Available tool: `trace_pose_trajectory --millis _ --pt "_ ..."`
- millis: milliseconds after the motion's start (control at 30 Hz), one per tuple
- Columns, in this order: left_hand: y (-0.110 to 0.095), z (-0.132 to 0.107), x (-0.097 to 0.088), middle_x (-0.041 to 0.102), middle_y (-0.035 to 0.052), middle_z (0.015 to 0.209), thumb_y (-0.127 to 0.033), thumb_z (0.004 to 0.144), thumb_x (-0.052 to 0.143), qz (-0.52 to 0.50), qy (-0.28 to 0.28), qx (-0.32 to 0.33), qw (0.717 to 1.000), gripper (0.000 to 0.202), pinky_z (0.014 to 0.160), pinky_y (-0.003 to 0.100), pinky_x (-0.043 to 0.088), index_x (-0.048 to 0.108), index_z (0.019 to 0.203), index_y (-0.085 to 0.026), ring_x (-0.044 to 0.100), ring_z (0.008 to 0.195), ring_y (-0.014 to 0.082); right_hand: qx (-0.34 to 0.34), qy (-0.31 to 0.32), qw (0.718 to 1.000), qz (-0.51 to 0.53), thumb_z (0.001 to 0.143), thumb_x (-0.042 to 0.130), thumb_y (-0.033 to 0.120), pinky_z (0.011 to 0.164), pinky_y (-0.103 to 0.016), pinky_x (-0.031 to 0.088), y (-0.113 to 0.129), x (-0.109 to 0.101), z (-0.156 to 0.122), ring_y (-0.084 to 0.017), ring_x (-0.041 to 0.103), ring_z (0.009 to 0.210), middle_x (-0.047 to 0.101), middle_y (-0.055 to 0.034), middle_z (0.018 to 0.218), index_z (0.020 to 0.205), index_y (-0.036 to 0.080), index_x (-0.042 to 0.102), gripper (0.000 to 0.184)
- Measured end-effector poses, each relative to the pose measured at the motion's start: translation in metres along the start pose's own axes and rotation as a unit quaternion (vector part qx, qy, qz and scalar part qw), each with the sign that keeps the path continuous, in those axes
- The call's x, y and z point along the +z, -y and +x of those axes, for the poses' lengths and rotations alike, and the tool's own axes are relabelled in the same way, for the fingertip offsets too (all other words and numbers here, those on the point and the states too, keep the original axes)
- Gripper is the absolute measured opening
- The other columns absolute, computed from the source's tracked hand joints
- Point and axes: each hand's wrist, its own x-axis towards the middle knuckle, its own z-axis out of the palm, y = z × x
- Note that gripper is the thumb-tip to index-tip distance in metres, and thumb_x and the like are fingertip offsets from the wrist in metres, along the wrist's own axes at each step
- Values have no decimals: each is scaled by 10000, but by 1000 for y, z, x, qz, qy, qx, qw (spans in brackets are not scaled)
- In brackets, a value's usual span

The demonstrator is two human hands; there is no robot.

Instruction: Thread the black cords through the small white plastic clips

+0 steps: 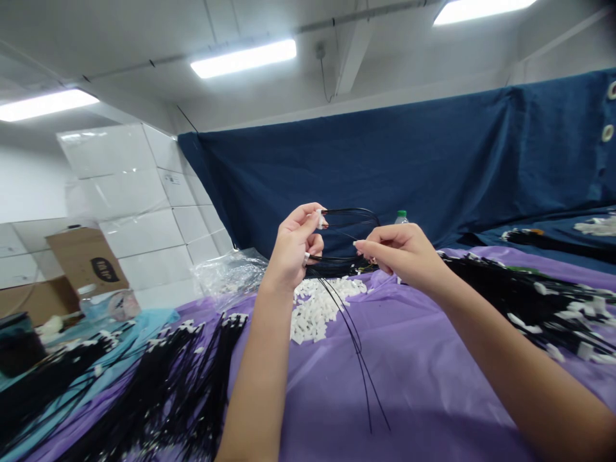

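- Head view: nearest, black bundles, front-left of the white pile.
- Left hand, seen just above the pile, clamped on looped wires by their white connectors.
- Right hand, above-right of the pile, thumb and finger together, apparently on a thin wire.
- Step, as judged: handling one wire; next move calls for steady left grip, precise right fingertips.
- Blue curtain behind the pile.

The wires are black, the connectors white, the tablecloth plain purple, the curtain dark blue.
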Motion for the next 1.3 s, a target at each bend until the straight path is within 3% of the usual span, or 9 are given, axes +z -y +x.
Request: trace_pose_trajectory --millis 233,367,633,1300 --pt "-1 -1 1 487 -30 809 -292 833 607 14 11 1 1000 128 305 160 146 583 930 -213 342 380 -9 -27 -12 999 -38 800 631 358 411 -207 216 -2 3 1 -44 316 401 370 54 412 550 145 552 338" --pt "-1 -2 2 499 -28 804 -299 824 619 19 13 -1 1000 146 309 151 155 579 933 -211 355 383 -7 -41 -51 995 -76 807 626 377 418 -216 220 0 6 -1 -49 324 411 441 36 453 600 146 591 313" --pt "5 -3 10 519 -20 770 -330 831 613 38 50 -4 998 170 323 151 177 598 938 -198 364 391 0 -142 -76 976 -148 896 543 331 495 -223 282 0 13 -2 -54 374 472 525 29 559 665 160 591 291" --pt "2 -7 10 530 -16 739 -325 826 625 49 61 2 997 151 355 147 221 610 892 -190 353 392 -3 -157 -73 971 -162 906 525 296 501 -222 277 5 17 -7 -55 361 467 464 40 506 613 161 559 324"
